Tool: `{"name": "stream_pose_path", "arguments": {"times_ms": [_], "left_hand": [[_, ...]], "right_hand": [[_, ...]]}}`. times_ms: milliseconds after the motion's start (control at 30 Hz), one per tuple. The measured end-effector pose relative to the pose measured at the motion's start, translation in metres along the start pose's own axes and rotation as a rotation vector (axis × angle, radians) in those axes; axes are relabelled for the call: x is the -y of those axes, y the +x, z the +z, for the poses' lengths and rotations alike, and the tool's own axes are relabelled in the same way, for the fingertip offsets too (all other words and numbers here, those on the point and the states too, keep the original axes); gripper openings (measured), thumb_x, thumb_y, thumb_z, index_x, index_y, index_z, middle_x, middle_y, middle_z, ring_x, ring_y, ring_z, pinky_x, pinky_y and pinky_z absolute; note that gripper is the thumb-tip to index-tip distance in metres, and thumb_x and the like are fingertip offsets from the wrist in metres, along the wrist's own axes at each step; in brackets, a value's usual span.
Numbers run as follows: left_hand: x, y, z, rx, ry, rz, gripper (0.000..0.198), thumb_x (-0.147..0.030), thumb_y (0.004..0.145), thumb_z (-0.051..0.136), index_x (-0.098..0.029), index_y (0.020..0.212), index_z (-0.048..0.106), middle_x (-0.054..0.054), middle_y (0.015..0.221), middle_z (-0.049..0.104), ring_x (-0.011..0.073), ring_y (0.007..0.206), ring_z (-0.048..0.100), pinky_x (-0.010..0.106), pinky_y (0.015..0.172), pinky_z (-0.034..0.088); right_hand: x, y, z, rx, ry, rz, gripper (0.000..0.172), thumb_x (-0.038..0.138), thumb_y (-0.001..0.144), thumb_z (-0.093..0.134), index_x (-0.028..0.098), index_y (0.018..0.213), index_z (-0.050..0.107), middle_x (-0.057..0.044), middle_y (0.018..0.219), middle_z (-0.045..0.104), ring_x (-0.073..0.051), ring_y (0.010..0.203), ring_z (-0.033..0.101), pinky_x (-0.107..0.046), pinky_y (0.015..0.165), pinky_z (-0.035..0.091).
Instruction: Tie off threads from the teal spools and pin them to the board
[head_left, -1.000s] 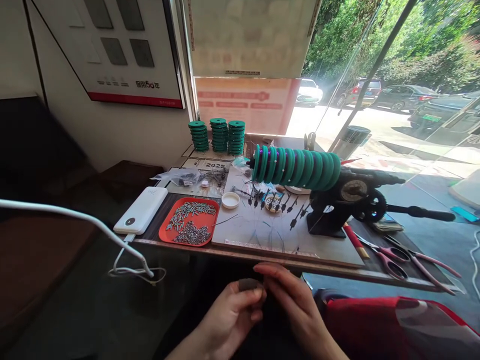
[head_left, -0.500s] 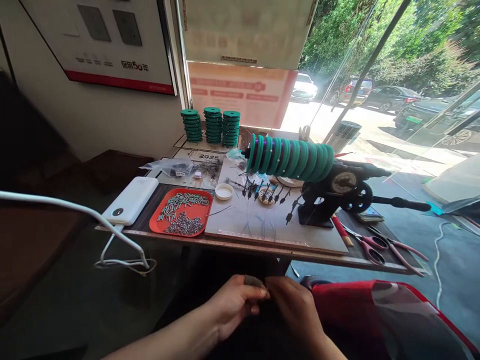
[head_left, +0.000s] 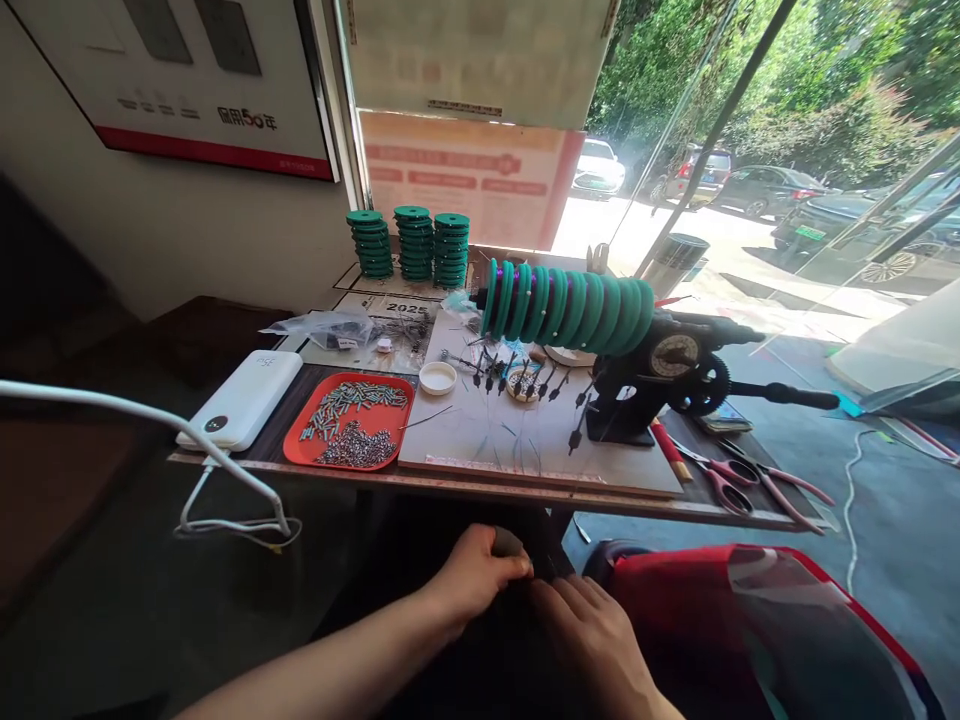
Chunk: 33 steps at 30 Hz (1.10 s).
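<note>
Both hands are low in the head view, over the dark lap and in front of the table edge. My left hand [head_left: 480,570] is closed in a pinch, with a grey-brown wrap on one finger; whatever lies between the fingertips is too small to name. Close beside it on the right, my right hand [head_left: 589,630] points its curled fingers toward the left fingertips, and its grip is hidden in shadow. Above them on the table are a pale board [head_left: 472,440], a red tray [head_left: 405,405] of small metal parts and a black hand-cranked winder [head_left: 622,410] carrying green spools [head_left: 570,310].
Three stacks of green discs [head_left: 413,245] stand at the back. A white power bank [head_left: 244,400] with a looping cable lies left. Pink-handled scissors [head_left: 727,485] and pliers [head_left: 787,490] rest at the right edge. A red bag [head_left: 675,590] is right of my hands.
The view has shifted slightly, so the table sits a little farther left and up. My right hand has dropped slightly and turned more back-up, with a wider gap from my left hand.
</note>
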<state>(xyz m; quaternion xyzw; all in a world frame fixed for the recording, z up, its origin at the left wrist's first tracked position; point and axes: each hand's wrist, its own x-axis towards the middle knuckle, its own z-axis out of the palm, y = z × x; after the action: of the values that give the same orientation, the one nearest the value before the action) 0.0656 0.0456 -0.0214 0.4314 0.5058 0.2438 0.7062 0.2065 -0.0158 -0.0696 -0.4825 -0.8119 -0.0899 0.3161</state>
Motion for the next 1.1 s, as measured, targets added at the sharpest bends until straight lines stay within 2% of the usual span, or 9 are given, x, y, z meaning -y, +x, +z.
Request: {"name": "stream_pose_path", "arguments": {"times_ms": [167,367,433,533,633,767,900,1000,1100], "left_hand": [[0.004,0.007,0.0,-0.049,0.098,0.164,0.009,-0.012,0.056,0.058,-0.016,0.05,0.054,-0.003,0.053,0.05,0.0124,0.058,0.043,0.025,0.06,0.031],[-0.007,-0.024,-0.009,-0.061,0.0,0.232,0.026,-0.026,0.06,0.063,-0.017,0.049,0.042,-0.006,0.052,0.036,0.0092,0.054,0.031,0.023,0.052,0.025],[-0.019,-0.04,-0.017,-0.062,-0.123,0.213,0.028,-0.029,0.06,0.065,-0.017,0.05,0.042,-0.006,0.052,0.035,0.0083,0.053,0.029,0.023,0.052,0.025],[-0.038,-0.057,-0.03,-0.069,-0.228,0.198,0.023,-0.026,0.061,0.065,-0.015,0.052,0.048,-0.006,0.051,0.036,0.0074,0.052,0.027,0.022,0.05,0.023],[-0.05,-0.062,-0.039,-0.089,-0.243,0.242,0.015,-0.021,0.063,0.063,-0.013,0.056,0.054,-0.005,0.051,0.039,0.0071,0.052,0.028,0.021,0.05,0.024],[-0.051,-0.056,-0.04,-0.216,-0.133,0.366,0.012,-0.022,0.068,0.061,-0.014,0.061,0.056,-0.003,0.059,0.045,0.0084,0.056,0.036,0.021,0.055,0.031],[-0.039,-0.048,-0.032,-0.525,0.282,0.667,0.015,-0.021,0.077,0.052,-0.015,0.064,0.058,0.004,0.079,0.052,0.0152,0.076,0.049,0.025,0.068,0.041],[-0.029,-0.043,-0.03,-0.771,0.639,0.95,0.014,-0.013,0.078,0.049,-0.015,0.074,0.062,0.008,0.087,0.055,0.0188,0.086,0.052,0.029,0.079,0.042],[-0.022,-0.037,-0.034,-0.849,0.853,1.196,0.018,-0.007,0.077,0.049,-0.015,0.086,0.063,0.009,0.092,0.059,0.0198,0.09,0.053,0.032,0.083,0.044]], "right_hand": [[0.001,0.018,-0.017,0.105,-0.068,-0.134,0.032,0.007,0.088,0.029,0.015,0.071,0.056,-0.003,0.056,0.052,-0.015,0.053,0.041,-0.028,0.053,0.029],[-0.005,0.107,-0.049,0.495,0.134,-0.572,0.016,0.013,0.086,0.041,0.015,0.077,0.055,-0.003,0.071,0.056,-0.015,0.063,0.043,-0.028,0.058,0.031],[-0.003,0.138,-0.053,0.558,0.197,-0.668,0.016,0.015,0.087,0.04,0.014,0.079,0.055,-0.002,0.066,0.056,-0.014,0.061,0.043,-0.028,0.057,0.03],[0.003,0.17,-0.051,0.555,0.279,-0.728,0.017,0.018,0.089,0.039,0.014,0.085,0.055,0.0,0.06,0.054,-0.012,0.056,0.042,-0.027,0.055,0.029],[0.005,0.184,-0.045,0.513,0.355,-0.675,0.017,0.019,0.088,0.04,0.015,0.085,0.056,0.002,0.057,0.053,-0.01,0.051,0.043,-0.024,0.052,0.029],[0.004,0.185,-0.036,0.494,0.407,-0.419,0.021,0.019,0.085,0.041,0.015,0.079,0.06,0.002,0.054,0.053,-0.007,0.045,0.041,-0.02,0.047,0.028],[0.005,0.184,-0.032,0.5,0.488,-0.072,0.02,0.02,0.083,0.045,0.015,0.076,0.063,0.004,0.05,0.05,-0.006,0.044,0.036,-0.017,0.047,0.029],[0.007,0.187,-0.032,0.526,0.536,0.094,0.018,0.02,0.08,0.049,0.013,0.074,0.065,0.005,0.047,0.045,-0.006,0.045,0.034,-0.017,0.047,0.028],[0.008,0.192,-0.032,0.589,0.565,0.141,0.017,0.017,0.077,0.051,0.012,0.072,0.067,0.005,0.048,0.045,-0.006,0.047,0.035,-0.017,0.046,0.027]]}}
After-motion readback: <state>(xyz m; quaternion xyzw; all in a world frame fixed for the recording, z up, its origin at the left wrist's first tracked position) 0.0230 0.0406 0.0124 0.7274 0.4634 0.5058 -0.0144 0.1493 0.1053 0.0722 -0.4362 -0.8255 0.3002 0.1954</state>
